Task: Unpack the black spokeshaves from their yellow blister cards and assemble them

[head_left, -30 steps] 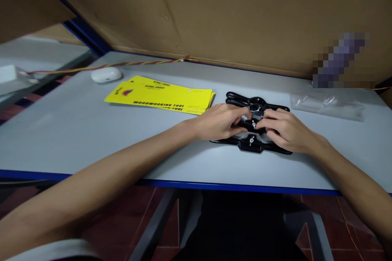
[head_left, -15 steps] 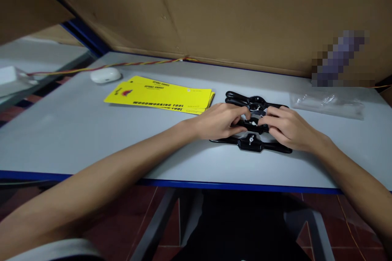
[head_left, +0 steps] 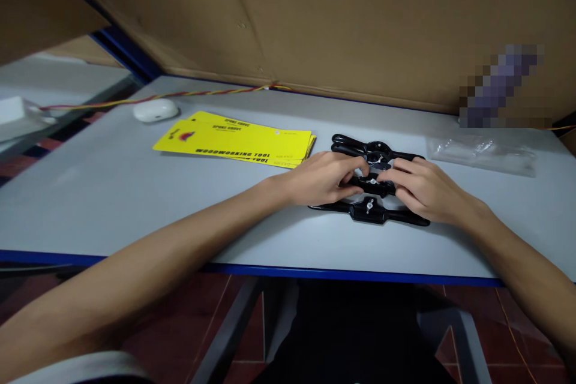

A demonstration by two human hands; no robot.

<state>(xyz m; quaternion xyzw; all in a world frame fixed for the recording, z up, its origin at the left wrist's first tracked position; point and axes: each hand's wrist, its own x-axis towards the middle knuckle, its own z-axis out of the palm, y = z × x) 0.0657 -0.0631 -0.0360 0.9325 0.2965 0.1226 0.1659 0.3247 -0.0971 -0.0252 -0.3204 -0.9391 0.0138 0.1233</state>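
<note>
Several black spokeshaves lie one behind another on the grey table, each with two handles and a middle body. My left hand (head_left: pixel 326 179) is closed round the left handle of one spokeshave (head_left: pixel 378 186), thumb towards me. At its other end my right hand (head_left: pixel 416 187) grips the right handle, with a fingertip close to the small metal screw on its body. Nearer to me rests another spokeshave (head_left: pixel 366 212), flat on the table. Behind my fingers are more of them, the farthest spokeshave (head_left: pixel 378 147) partly overlapping its neighbour. Both handles of the gripped one are largely hidden by my hands.
Yellow printed cards (head_left: pixel 238 143) are stacked left of my hands. A white earbud case (head_left: pixel 155 110) sits farther left, near a twisted red-yellow wire (head_left: pixel 198 93). Clear plastic bags (head_left: pixel 483 153) lie at right. A cardboard wall (head_left: pixel 337 24) closes off the back.
My right fingers have shifted very slightly at the middle of the gripped spokeshave. Everything else stays in place.
</note>
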